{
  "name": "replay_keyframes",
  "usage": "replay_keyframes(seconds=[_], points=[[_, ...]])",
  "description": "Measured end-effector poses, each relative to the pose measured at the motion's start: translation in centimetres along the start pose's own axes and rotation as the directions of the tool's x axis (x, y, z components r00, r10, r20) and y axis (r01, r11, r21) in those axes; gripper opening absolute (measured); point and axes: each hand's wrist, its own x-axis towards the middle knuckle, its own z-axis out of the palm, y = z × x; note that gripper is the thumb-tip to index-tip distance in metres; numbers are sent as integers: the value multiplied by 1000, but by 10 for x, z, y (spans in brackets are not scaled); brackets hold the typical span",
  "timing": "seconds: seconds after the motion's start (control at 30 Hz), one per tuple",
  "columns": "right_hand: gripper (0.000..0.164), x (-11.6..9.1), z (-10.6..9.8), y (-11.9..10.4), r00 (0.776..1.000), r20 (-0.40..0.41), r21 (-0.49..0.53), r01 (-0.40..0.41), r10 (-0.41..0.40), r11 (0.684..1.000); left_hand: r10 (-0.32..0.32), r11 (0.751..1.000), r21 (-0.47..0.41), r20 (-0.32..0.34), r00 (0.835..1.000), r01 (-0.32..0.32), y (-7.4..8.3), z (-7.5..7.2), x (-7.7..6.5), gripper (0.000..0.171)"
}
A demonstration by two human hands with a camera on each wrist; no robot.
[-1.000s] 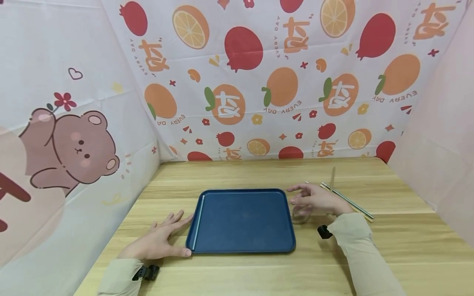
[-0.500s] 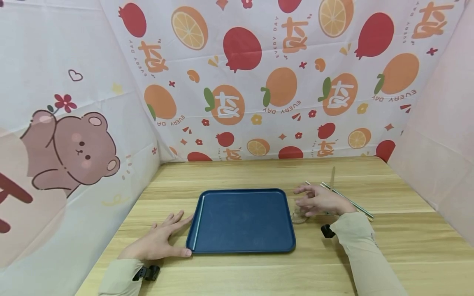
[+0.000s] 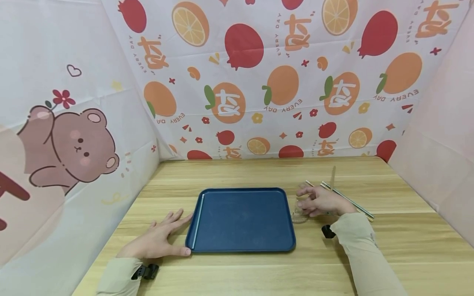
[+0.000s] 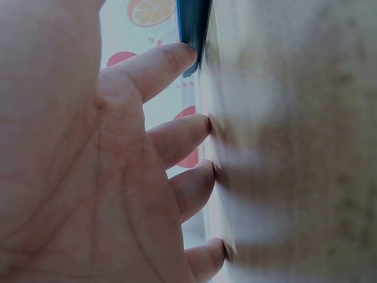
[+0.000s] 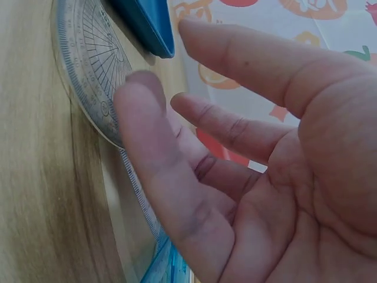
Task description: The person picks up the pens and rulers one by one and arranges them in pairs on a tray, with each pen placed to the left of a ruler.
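Blue tray [image 3: 244, 224], splayed left hand [image 3: 159, 239] touching, protractor [image 5: 88, 65] partly hidden behind right hand [image 3: 323, 201] (can't tell if gripping)

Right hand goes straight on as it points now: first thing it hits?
Likely the right rim of the blue tray, just ahead of the right hand. The clear protractor lies by the fingertips, so a low finger might brush that first; depth is unclear.

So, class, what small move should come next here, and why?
Probably pinching the protractor with the right hand: it is right beside it, yet shows no firm grip, while the left hand touches the tray.
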Motion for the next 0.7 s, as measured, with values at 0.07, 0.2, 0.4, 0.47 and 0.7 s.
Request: replay_keyframes(seconds=[0.07, 0.2, 0.4, 0.47, 0.7], points=[[61, -1, 1, -1, 1000, -11, -23, -4, 4, 1000, -1, 1000, 5, 1, 1000, 1, 0, 0, 0, 106], [61, -3, 3, -5, 999, -34, -74, -19, 17, 997, 1, 1000, 1, -1, 1000, -1, 0, 0, 0, 106], [60, -4, 5, -4, 998, -65, -154, -37, 27, 987, 0, 1000, -3, 3, 1000, 0, 0, 0, 0, 106], [59, -4, 5, -3, 997, -73, -170, -42, 30, 985, -1, 1000, -3, 6, 1000, 1, 0, 0, 0, 106], [55, -1, 6, -4, 995, -100, -234, -30, 7, 972, 0, 1000, 3, 9, 1000, 0, 0, 0, 1, 106]])
